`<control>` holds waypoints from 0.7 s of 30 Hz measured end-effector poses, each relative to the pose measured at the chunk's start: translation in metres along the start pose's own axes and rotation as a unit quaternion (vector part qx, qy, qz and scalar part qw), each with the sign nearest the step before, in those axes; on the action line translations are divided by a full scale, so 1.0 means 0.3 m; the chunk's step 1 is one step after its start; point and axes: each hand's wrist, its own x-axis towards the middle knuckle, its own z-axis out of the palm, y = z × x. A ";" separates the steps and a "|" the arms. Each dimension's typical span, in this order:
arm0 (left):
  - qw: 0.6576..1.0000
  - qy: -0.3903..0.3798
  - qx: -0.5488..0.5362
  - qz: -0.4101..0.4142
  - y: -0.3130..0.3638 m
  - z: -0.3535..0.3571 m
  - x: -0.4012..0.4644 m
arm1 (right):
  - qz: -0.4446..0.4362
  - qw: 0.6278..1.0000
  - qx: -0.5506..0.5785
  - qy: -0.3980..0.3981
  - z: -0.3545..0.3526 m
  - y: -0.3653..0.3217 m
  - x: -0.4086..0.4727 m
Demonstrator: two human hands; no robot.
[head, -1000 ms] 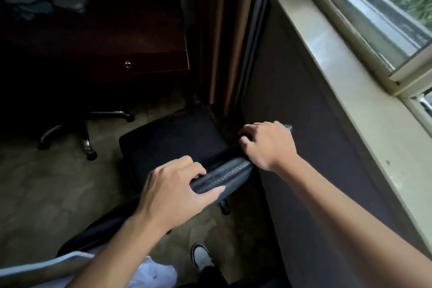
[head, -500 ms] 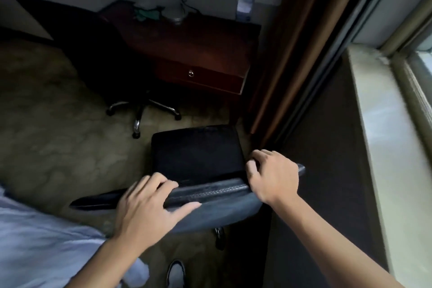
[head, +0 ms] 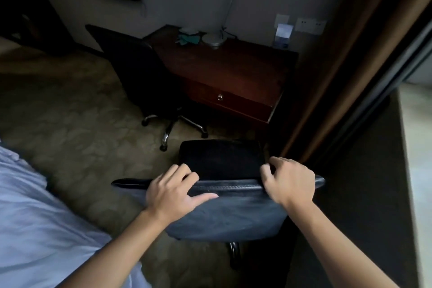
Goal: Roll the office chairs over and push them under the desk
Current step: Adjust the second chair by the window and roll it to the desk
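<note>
Both hands, left point(head: 171, 190) and right point(head: 289, 182), clamp the chair point(head: 229, 213) backrest's top edge, fingers curled over the front, thumbs behind.

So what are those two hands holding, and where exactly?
Both the left hand and right hand grip the top edge of the backrest of the dark leather office chair, fingers curled over it.

The black office chair in my grip point(head: 224, 215) stands with its seat facing the dark wooden desk point(head: 233, 72), short of it. A second black chair point(head: 142, 75) sits at the desk's left side.
</note>
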 end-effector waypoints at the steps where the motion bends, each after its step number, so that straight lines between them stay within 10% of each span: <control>1: 1.000 0.001 0.001 0.004 -0.023 0.018 0.016 | 0.003 1.000 0.003 -0.002 0.005 -0.010 0.024; 21: 0.996 -0.008 -0.062 -0.058 -0.084 -0.042 -0.123 | -0.022 0.999 0.017 0.037 0.081 -0.095 -0.145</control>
